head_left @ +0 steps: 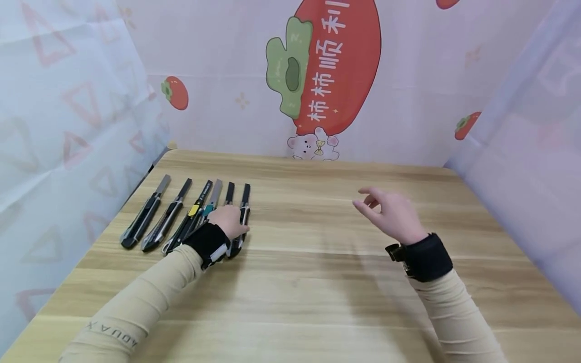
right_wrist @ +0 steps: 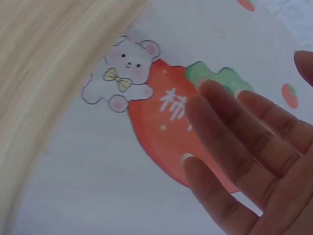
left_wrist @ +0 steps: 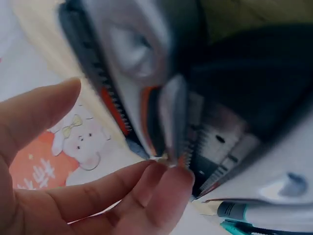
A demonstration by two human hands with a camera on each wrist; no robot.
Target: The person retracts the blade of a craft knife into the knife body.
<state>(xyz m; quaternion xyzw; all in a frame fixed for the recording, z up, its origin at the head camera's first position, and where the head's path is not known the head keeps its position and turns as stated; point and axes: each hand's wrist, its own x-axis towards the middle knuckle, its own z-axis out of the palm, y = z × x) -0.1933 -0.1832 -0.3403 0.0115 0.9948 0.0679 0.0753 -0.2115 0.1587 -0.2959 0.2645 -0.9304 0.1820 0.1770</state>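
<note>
Several snap-off utility knives lie side by side on the wooden table, blade ends pointing away. My left hand (head_left: 227, 220) is over the right end of the row, by the rightmost knife (head_left: 246, 196) and the black-bladed knife (head_left: 230, 190) beside it. In the left wrist view, the fingertips (left_wrist: 171, 191) touch between two large, blurred knife bodies, while the thumb (left_wrist: 44, 110) stays apart from them. Just left, partly covered by the hand, lies a knife with a teal slider (head_left: 209, 207). Away to the right, my right hand (head_left: 396, 214) hovers above the table, fingers relaxed and holding nothing.
Farther left lie a knife with a yellow slider (head_left: 194, 209), a black-and-silver knife (head_left: 163, 224) and a grey-bladed knife (head_left: 142, 219). The wooden table (head_left: 295, 302) ends at a printed cloth backdrop (head_left: 218, 60), with cloth on both sides.
</note>
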